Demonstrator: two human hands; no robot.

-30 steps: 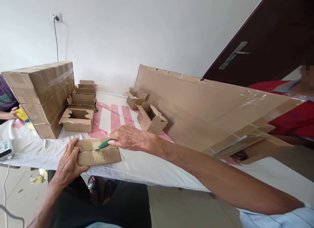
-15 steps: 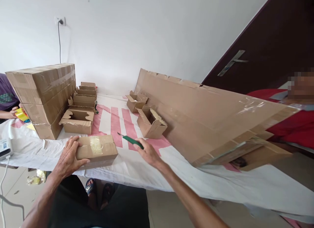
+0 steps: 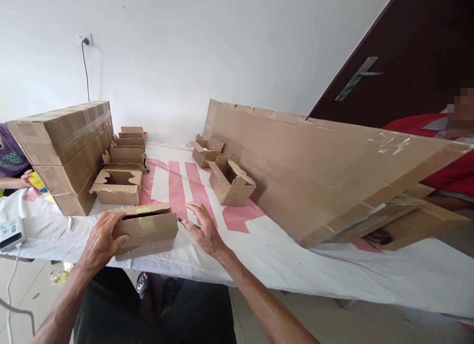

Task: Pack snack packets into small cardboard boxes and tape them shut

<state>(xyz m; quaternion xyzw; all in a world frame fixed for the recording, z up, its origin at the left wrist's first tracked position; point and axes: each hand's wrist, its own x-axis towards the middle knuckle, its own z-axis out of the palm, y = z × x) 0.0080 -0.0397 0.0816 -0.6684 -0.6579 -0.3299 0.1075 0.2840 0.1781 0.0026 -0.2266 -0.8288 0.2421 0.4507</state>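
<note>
A small cardboard box (image 3: 146,233) sits near the table's front edge, with a dark gap along its top where the flaps have parted. My left hand (image 3: 103,238) grips its left end, thumb on the front face and fingers over the top. Just off the box's right end is my right hand (image 3: 205,231). It holds a green utility knife (image 3: 196,227) low under the thumb, mostly covered, while the index finger reaches toward the box. The knife's tip points at the box's right end.
Taped boxes (image 3: 70,156) are stacked at the left, beside a row of open boxes (image 3: 117,183). Another open box (image 3: 231,183) stands before a large cardboard sheet (image 3: 314,176). A person's hand (image 3: 26,178) with yellow tape is far left; a person in red (image 3: 414,124) is right.
The box's top flaps have come apart where tape ran across them. My right hand has moved left to the box, and the knife has dropped lower in its grip. The view has shifted slightly.
</note>
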